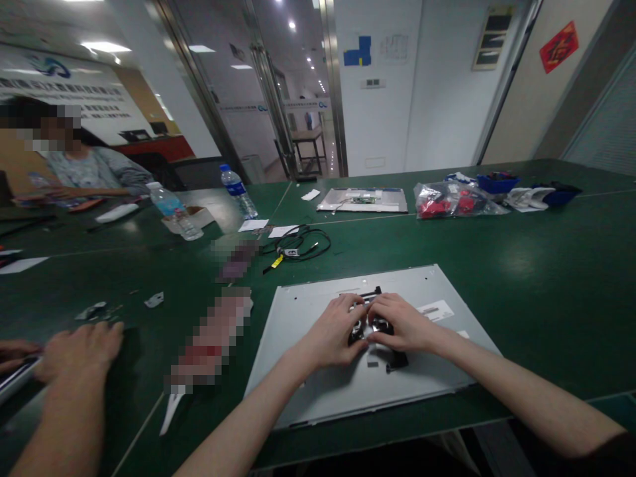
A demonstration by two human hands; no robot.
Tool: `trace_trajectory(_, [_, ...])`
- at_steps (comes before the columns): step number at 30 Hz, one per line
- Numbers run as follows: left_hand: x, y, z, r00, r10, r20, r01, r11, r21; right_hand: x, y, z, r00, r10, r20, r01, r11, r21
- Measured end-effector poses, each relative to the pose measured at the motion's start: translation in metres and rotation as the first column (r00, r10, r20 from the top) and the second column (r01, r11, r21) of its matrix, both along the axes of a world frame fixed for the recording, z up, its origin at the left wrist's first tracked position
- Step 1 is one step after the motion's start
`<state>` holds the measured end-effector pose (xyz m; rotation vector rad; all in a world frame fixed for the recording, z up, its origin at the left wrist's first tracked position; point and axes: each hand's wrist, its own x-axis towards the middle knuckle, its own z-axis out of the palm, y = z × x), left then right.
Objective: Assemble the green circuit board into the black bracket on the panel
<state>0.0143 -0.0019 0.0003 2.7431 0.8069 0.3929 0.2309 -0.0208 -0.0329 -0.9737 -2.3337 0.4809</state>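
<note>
A flat light-grey display panel (293,344) lies on the table before me. Over its middle, my left hand (332,331) is closed, with curled fingers and thumb around a small black shiny piece (356,331). My right hand (405,323) is closed too, its thumb and fingers on another black shiny piece (381,324) just beside it. Whether these two pieces are one part cannot be told, as my fingers cover much of them. A black strip (370,293) shows behind my fingertips, and a dark flat part (398,361) lies below my right hand.
A co-worker's hand (82,348) rests at the left; another person (89,165) sits beyond. Farther back are a coiled black cable (298,248), two bottles (238,192) (176,212), a second panel (342,199) with a green board, and plastic bags with red items (454,201).
</note>
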Motion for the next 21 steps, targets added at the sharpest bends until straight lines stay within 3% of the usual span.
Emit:
trace_trajectory(12, [0.0009,0.0011,-0.0003,1.000,-0.014,0.005,0.014,1.000,-0.015,-0.0009,-0.0012,0.0026,0.995,0.086,-0.044,-0.086,0.996,0.013])
trace_trajectory(21, [0.0007,0.0024,-0.0027,1.000,-0.014,0.002,0.014,1.000,-0.007,0.0008,0.0003,-0.0004,0.999,0.044,-0.011,-0.044,0.999,0.006])
